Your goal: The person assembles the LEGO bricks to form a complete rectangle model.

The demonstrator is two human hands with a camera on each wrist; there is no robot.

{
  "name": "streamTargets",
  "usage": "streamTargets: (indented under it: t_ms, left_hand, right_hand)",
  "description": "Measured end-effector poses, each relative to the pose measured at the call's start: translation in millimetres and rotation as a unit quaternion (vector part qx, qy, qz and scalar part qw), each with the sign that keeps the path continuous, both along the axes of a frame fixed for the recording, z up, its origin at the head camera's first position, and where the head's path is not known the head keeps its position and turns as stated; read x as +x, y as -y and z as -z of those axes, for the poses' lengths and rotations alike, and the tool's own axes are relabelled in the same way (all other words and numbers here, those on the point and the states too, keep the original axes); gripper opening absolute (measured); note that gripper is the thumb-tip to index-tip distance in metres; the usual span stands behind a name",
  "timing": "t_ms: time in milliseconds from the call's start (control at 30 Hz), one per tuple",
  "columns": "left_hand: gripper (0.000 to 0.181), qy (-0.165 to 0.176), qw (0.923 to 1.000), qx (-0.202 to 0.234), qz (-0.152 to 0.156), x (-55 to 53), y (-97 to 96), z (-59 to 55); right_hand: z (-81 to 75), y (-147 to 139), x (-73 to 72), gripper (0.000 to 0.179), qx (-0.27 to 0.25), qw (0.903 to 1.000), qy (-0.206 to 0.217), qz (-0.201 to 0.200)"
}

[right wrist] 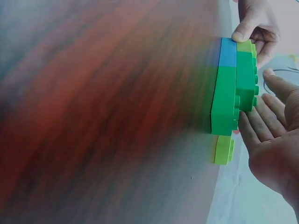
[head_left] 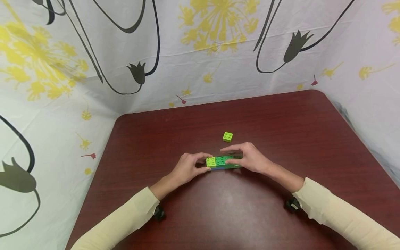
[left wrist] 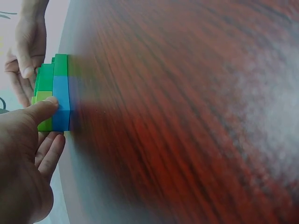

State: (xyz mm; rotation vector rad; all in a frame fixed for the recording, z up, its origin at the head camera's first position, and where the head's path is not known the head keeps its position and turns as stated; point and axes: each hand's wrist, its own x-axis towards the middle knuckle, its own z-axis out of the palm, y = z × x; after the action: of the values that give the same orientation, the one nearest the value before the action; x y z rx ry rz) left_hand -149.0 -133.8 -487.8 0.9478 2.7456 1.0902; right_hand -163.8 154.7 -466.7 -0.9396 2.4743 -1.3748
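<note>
A low two-layer stack of toy building bricks lies on the table in the head view. Its upper layer has a lime brick (head_left: 210,162) at the left and a longer green brick (head_left: 220,160) beside it. Underneath are a blue brick (right wrist: 228,52) and another green brick (right wrist: 223,102), which sticks out past the upper one. My left hand (head_left: 185,168) grips the lime and blue end between thumb and fingers. Around the green end, my right hand (head_left: 252,159) has thumb and fingers spread apart; in the right wrist view its thumb stands off the bricks.
Beyond the stack a loose lime four-stud brick (head_left: 227,136) lies on the dark red table (head_left: 175,132). A white cloth (head_left: 200,66) printed with flowers hangs behind and at both sides of the table.
</note>
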Motion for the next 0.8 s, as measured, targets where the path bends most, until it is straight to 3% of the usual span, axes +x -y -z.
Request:
streamTargets:
  t_ms: [300, 567, 800]
  left_hand:
    - [0.041, 0.003, 1.0000, -0.005, -0.003, 0.4, -1.0, -1.5]
    - [0.040, 0.005, 1.0000, -0.005, -0.005, 1.0, -1.3, -2.4]
    - [0.041, 0.005, 0.9999, -0.008, -0.004, 1.0, -1.5, -2.1]
  right_hand:
    - [-4.5, -3.3, -10.1, 0.045, -0.026, 0.9989, -0.031, 0.021]
    - [-4.0, -8.8, -24.0, 0.063, -0.026, 0.9966, -0.045, 0.064]
    - [1.3, -12.9, -35.8, 0.073, -0.030, 0.9966, -0.020, 0.074]
